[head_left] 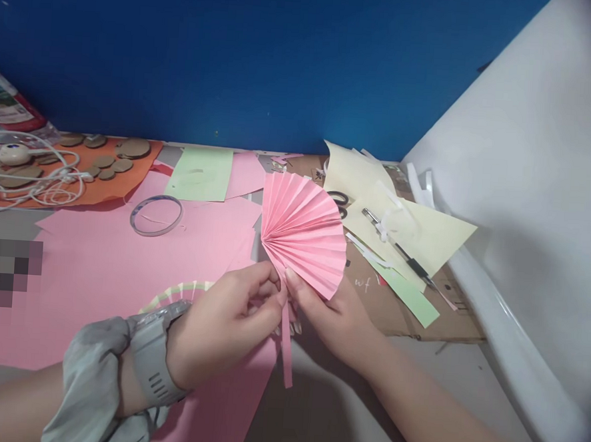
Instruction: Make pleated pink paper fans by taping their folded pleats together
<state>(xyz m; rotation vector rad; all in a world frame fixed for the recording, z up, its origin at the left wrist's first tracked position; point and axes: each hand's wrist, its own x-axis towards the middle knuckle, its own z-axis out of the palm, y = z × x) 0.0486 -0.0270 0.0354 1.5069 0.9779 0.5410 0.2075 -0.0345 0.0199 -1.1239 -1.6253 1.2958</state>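
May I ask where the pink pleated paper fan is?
The fan is mid-picture in the head view, its lower edge in the right hand, left of the pale-yellow paper sheets.

A pink pleated paper fan shows just right of the large pink sheet, its folds spread wide. The pleats gather to a tight point on the side nearest the sheet and open upward and away from it, ending in a zigzag rim. A narrow, flat pink strip hangs nearly upright beside the sheet's right edge, its upper end hidden.
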